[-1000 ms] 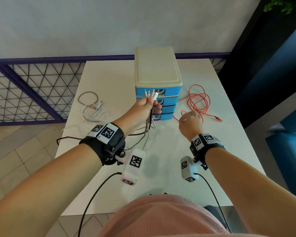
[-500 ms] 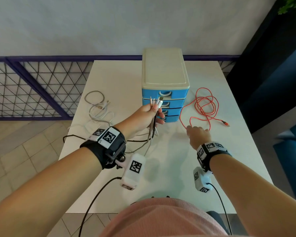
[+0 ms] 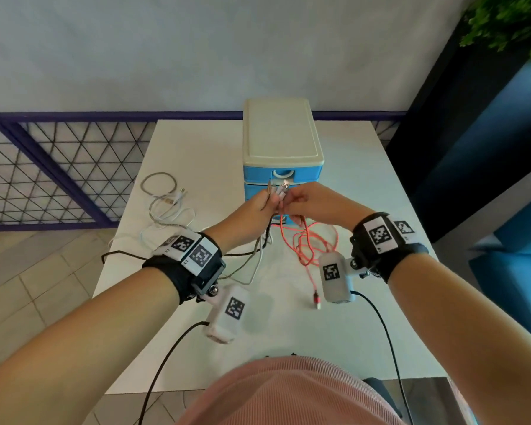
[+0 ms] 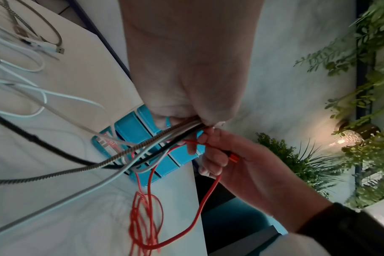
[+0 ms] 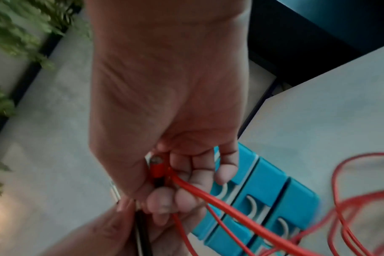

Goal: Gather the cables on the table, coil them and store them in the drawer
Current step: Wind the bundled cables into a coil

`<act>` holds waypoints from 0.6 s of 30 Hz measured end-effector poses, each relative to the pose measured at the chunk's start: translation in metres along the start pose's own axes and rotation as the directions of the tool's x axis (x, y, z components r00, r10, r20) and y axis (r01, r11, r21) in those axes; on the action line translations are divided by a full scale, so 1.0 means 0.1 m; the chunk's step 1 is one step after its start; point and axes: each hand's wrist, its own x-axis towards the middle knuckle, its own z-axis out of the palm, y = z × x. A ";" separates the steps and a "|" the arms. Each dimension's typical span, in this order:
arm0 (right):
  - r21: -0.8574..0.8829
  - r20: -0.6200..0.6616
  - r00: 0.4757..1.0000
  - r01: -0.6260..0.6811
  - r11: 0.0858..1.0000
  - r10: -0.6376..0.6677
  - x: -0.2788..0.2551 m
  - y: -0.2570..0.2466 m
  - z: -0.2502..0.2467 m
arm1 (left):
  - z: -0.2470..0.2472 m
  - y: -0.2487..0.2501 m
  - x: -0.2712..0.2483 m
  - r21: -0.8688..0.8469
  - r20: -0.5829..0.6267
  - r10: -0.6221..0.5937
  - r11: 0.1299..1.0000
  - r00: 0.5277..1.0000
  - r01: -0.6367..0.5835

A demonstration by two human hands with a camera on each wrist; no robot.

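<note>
My left hand [image 3: 252, 210] gripped 4 cable ends [image 3: 277, 189]: braided, 2 white, 1 black. My right hand [image 3: 311, 204] pinched 1 red cable [image 3: 307, 243] w/ plug, beside 1 drawer unit [image 3: 281, 142].

Both hands met just in front of the drawer unit [image 3: 282, 154], which stood mid-bench and blocked the way straight ahead. Left of it the bench [image 3: 203, 154] lay open toward the back, with a loose grey and white cable tangle [image 3: 166, 204] nearer the left edge. Red cable loops [image 3: 311, 243] cluttered the surface below the right hand [image 3: 314, 202]; bare bench remained right of the unit.
</note>
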 end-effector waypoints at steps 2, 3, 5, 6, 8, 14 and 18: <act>0.044 -0.026 1.000 -0.009 0.999 0.010 0.00 0.00 -0.02 | -0.01 0.03 0.00 -0.072 -0.003 0.011 0.997 1.000 -0.011; 0.110 -0.025 1.000 -0.014 0.994 0.017 0.00 0.01 -0.01 | -0.02 0.04 -0.01 -0.087 -0.006 0.001 0.996 1.000 -0.002; 0.305 -0.012 1.000 -0.002 0.952 0.006 -0.01 0.04 0.01 | -0.05 0.10 -0.02 -0.107 -0.029 -0.011 0.994 1.000 0.008; 0.418 -0.017 1.000 0.005 0.908 0.002 -0.01 0.06 0.03 | -0.07 0.13 -0.03 -0.127 -0.051 -0.017 0.992 0.999 0.010; 0.567 -0.064 0.996 -0.020 0.823 0.068 0.01 0.12 0.05 | -0.12 0.18 -0.05 -0.172 -0.111 -0.033 0.985 0.993 0.013; -0.314 -0.130 0.962 -0.271 0.910 0.242 0.01 0.33 0.05 | -0.39 0.29 -0.08 -0.322 -0.239 -0.021 0.945 0.971 -0.059; 0.155 -0.136 0.991 0.021 0.988 0.001 -0.13 -0.35 0.11 | -0.45 0.32 -0.06 -0.292 -0.276 -0.011 0.954 0.961 -0.073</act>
